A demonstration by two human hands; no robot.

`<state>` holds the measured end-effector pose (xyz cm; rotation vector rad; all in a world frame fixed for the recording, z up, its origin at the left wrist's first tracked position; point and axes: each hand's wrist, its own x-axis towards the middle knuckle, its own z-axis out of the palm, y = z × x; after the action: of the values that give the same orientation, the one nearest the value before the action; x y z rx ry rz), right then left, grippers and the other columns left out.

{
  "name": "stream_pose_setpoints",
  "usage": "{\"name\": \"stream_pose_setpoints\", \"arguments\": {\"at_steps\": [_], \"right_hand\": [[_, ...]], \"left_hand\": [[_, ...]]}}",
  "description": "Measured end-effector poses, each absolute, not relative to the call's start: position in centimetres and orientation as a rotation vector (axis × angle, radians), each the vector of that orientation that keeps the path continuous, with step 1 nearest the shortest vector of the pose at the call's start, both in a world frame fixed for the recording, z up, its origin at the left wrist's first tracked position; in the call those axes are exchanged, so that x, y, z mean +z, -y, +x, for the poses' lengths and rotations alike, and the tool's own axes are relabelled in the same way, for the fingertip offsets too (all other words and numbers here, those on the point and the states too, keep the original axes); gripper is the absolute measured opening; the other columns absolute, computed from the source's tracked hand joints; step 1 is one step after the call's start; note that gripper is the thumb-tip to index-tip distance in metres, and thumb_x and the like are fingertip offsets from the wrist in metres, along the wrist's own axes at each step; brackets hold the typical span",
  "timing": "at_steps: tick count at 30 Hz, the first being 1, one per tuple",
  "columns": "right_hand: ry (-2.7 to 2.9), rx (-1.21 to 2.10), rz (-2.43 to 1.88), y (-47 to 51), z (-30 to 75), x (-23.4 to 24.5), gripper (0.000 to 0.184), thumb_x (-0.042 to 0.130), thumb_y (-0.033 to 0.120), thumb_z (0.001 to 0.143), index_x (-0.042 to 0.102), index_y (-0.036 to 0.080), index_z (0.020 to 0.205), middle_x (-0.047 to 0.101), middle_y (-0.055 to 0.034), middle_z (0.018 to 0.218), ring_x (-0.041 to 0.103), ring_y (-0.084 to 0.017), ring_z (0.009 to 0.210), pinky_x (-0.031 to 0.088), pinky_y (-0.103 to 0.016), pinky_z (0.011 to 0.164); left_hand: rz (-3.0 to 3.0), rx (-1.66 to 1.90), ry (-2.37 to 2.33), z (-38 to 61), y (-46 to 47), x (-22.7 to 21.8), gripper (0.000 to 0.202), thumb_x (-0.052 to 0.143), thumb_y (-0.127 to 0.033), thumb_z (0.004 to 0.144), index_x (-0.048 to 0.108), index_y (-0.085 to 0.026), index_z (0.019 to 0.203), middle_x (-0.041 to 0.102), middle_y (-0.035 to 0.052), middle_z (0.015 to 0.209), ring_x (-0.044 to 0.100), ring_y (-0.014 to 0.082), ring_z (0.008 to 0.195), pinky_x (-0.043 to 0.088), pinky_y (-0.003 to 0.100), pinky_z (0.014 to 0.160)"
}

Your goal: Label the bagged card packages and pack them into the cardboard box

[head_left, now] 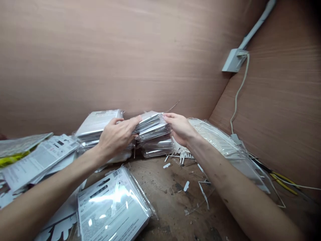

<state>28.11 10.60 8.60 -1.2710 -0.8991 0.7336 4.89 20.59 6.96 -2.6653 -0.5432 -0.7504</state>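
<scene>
My left hand [117,135] and my right hand [180,129] both grip a small bundle of flat plastic-wrapped packets [151,124] from opposite sides. The bundle rests on top of a taller stack of the same packets [156,147] against the brown back wall. Fingers of both hands are curled onto the bundle's edges. Another stack of packets [96,125] stands just left of it, partly behind my left hand.
A packet with printed label and barcode [112,206] lies at the near left. Loose printed sheets and packets [37,157] spread at the far left. A clear plastic bag [225,144] lies right. White plastic scraps [185,185] litter the worn table. A wall socket [234,60] with cable hangs upper right.
</scene>
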Motion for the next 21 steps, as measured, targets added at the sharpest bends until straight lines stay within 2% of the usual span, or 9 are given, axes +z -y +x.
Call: {"name": "stream_pose_setpoints", "arguments": {"at_steps": [3,6,10,13,14,16,18,19,21], "right_hand": [[0.828,0.699,-1.255,-10.2,29.7,9.9,0.033,0.077,0.010,0.066,0.074,0.015,0.098,0.075,-0.0114,0.097,0.068,-0.018,0.070,0.054,-0.030,0.056],[0.738,0.536,-1.251,-8.5,34.0,12.8,0.041,0.070,-0.001,0.052,0.075,0.012,0.091,0.074,-0.0135,0.102,0.064,-0.016,0.067,0.049,-0.027,0.053],[0.667,0.247,-1.178,-4.6,38.9,17.0,0.038,0.066,0.005,0.053,0.075,0.015,0.089,0.075,-0.0099,0.098,0.062,-0.017,0.071,0.049,-0.030,0.058],[0.695,0.165,-1.080,-2.2,38.2,18.9,0.035,0.067,0.010,0.057,0.076,0.018,0.090,0.076,-0.0083,0.096,0.063,-0.019,0.074,0.051,-0.032,0.061],[0.724,0.183,-1.047,-1.7,37.1,19.1,0.035,0.067,0.012,0.058,0.076,0.018,0.091,0.077,-0.0084,0.097,0.064,-0.019,0.074,0.051,-0.032,0.061],[0.800,0.268,-0.993,-1.1,33.8,19.2,0.036,0.068,0.014,0.060,0.078,0.018,0.095,0.078,-0.0091,0.103,0.066,-0.018,0.073,0.051,-0.031,0.059],[0.897,0.396,-0.942,-0.8,29.9,18.7,0.038,0.069,0.015,0.062,0.079,0.018,0.098,0.079,-0.0097,0.110,0.070,-0.019,0.077,0.054,-0.030,0.061],[0.957,0.452,-0.922,-0.7,28.0,18.3,0.038,0.069,0.016,0.065,0.080,0.019,0.100,0.080,-0.0096,0.113,0.072,-0.020,0.083,0.057,-0.031,0.065],[1.106,0.482,-0.943,-0.5,24.6,17.3,0.035,0.071,0.019,0.072,0.080,0.020,0.106,0.080,-0.0089,0.116,0.074,-0.023,0.097,0.062,-0.035,0.081]], "left_hand": [[-2.658,-0.739,0.538,5.1,-20.2,7.5,0.054,0.051,-0.025,0.106,0.040,-0.018,0.159,0.064,0.0196,0.150,0.068,0.0335,0.133,0.043,0.057,0.111],[-2.731,-0.729,0.567,5.7,-19.7,7.7,0.056,0.053,-0.022,0.104,0.041,-0.018,0.158,0.059,0.0248,0.154,0.062,0.0390,0.139,0.034,0.068,0.115],[-2.863,-0.665,0.433,7.3,-18.7,7.7,0.051,0.063,-0.017,0.098,0.056,-0.021,0.149,0.058,0.0221,0.156,0.056,0.0402,0.145,0.007,0.077,0.125],[-3.132,-0.732,0.372,8.1,-17.7,8.6,0.069,0.085,-0.037,0.083,0.061,-0.019,0.145,0.057,0.0233,0.155,0.047,0.0438,0.152,-0.014,0.075,0.125],[-3.244,-0.804,0.394,8.0,-17.2,9.2,0.078,0.087,-0.048,0.079,0.061,-0.018,0.146,0.055,0.0245,0.157,0.043,0.0451,0.154,-0.012,0.075,0.125],[-3.419,-0.958,0.462,7.2,-15.8,10.6,0.084,0.069,-0.068,0.088,0.054,-0.017,0.153,0.051,0.0254,0.159,0.045,0.0437,0.153,0.012,0.074,0.128],[-3.529,-1.170,0.567,5.8,-13.7,12.1,0.078,0.030,-0.069,0.104,0.045,-0.015,0.159,0.055,0.0266,0.157,0.060,0.0388,0.141,0.046,0.064,0.116],[-3.585,-1.368,0.656,5.0,-12.5,12.8,0.076,0.020,-0.064,0.108,0.043,-0.013,0.159,0.059,0.0268,0.153,0.068,0.0357,0.133,0.057,0.056,0.106],[-3.573,-2.154,1.022,3.3,-10.1,13.6,0.062,0.040,-0.056,0.107,0.052,-0.012,0.150,0.068,0.0248,0.144,0.075,0.0336,0.120,0.065,0.048,0.095]]}}
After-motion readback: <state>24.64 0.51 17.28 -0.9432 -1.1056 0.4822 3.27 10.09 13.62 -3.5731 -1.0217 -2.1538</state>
